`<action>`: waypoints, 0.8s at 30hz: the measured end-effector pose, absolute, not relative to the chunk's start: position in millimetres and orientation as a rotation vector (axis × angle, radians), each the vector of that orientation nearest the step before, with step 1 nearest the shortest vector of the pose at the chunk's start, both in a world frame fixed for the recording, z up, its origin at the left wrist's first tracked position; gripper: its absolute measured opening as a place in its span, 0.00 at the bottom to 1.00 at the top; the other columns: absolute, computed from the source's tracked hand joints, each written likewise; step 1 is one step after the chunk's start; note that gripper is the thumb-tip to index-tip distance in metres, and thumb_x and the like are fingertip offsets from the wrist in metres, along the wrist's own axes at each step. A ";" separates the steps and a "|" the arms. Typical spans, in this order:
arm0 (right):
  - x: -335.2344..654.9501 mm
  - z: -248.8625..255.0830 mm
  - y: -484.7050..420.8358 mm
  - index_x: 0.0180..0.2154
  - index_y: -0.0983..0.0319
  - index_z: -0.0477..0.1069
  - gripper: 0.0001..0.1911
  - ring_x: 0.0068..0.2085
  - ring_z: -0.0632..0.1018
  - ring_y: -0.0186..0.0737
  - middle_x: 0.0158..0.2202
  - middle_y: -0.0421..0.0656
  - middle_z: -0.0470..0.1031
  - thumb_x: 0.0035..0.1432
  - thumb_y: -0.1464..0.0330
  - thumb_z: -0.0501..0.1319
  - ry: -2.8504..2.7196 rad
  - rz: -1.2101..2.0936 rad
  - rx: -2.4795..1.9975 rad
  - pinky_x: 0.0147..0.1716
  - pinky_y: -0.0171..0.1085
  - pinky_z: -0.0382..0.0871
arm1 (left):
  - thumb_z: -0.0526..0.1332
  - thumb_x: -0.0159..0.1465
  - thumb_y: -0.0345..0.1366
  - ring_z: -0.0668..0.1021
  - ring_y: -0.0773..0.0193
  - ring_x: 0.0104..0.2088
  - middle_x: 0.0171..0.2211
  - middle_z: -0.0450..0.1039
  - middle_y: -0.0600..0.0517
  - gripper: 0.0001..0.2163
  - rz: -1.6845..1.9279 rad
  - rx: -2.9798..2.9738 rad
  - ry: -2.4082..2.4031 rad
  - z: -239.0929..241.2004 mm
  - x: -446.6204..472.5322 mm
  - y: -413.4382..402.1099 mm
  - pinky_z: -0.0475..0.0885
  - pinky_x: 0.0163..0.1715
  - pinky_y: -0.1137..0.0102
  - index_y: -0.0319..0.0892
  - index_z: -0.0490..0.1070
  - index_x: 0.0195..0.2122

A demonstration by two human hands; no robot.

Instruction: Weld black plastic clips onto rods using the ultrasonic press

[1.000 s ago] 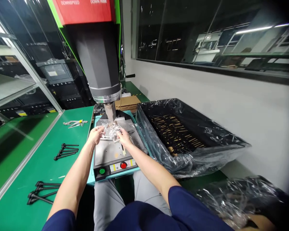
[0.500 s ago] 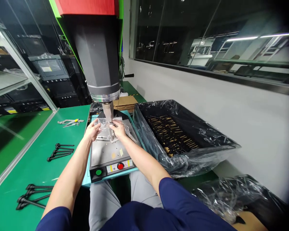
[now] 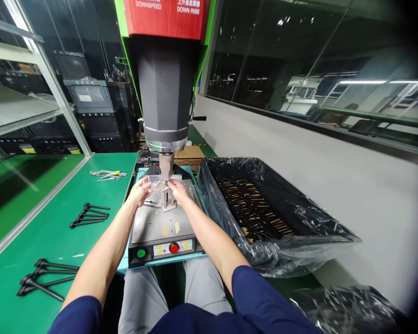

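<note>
My left hand point(image 3: 139, 191) and my right hand point(image 3: 178, 189) together pinch a small clear plastic bag point(image 3: 156, 185) with tiny parts inside. They hold it just under the metal horn point(image 3: 166, 166) of a tall grey press machine point(image 3: 165, 97). Both hands hover above the machine's steel base plate point(image 3: 160, 226), close to a small metal fixture point(image 3: 165, 199). A green button point(image 3: 141, 253) and a red button point(image 3: 174, 248) sit on the front panel below.
A black bin point(image 3: 299, 218) lined with clear plastic holds several thin tan strips at the right. Black threaded rods point(image 3: 90, 215) and more rods point(image 3: 43, 277) lie on the green bench point(image 3: 48, 241) at the left, with metal tools point(image 3: 107, 174) behind them. A shelf frame point(image 3: 55, 88) rises at the left.
Both hands have drawn closer together under the horn with the bag bunched smaller between them. The camera view has shifted so the machine sits further right.
</note>
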State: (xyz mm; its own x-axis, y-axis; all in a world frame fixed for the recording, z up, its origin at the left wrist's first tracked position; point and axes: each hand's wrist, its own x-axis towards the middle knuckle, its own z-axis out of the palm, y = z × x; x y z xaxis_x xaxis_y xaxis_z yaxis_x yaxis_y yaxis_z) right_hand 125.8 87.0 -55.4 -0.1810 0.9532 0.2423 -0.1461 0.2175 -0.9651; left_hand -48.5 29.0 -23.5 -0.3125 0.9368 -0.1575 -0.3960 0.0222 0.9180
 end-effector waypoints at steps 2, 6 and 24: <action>125.8 -57.3 86.4 0.40 0.60 0.78 0.15 0.52 0.77 0.46 0.47 0.44 0.80 0.54 0.59 0.64 -1.338 1.230 -0.865 0.58 0.46 0.65 | 0.72 0.50 0.30 0.70 0.76 0.18 0.27 0.69 0.57 0.32 1.535 0.662 1.186 -25.3 -49.2 29.6 0.70 0.22 0.76 0.43 0.68 0.56; 128.7 -66.6 78.5 0.50 0.60 0.75 0.21 0.58 0.73 0.44 0.57 0.45 0.74 0.56 0.58 0.63 -1.294 1.234 -0.868 0.62 0.44 0.60 | 0.72 0.50 0.30 0.69 0.76 0.17 0.28 0.70 0.57 0.33 1.516 0.691 1.206 -28.9 -50.2 26.9 0.70 0.23 0.76 0.42 0.67 0.58; 127.8 -55.7 90.9 0.40 0.62 0.77 0.11 0.46 0.78 0.43 0.43 0.44 0.80 0.53 0.67 0.63 -1.438 1.131 -0.935 0.53 0.43 0.69 | 0.71 0.52 0.29 0.71 0.76 0.17 0.26 0.69 0.57 0.30 1.524 0.710 1.241 -30.5 -47.6 30.2 0.71 0.23 0.76 0.41 0.68 0.57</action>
State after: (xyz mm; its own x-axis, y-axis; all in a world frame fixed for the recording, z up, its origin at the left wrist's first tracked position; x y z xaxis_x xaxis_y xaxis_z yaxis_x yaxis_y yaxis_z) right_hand 127.8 90.9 -55.7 -0.1615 0.9541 0.2520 -0.0207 0.2521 -0.9675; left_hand -47.6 30.2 -30.5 -0.3233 0.9351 -0.1450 -0.3311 0.0318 0.9431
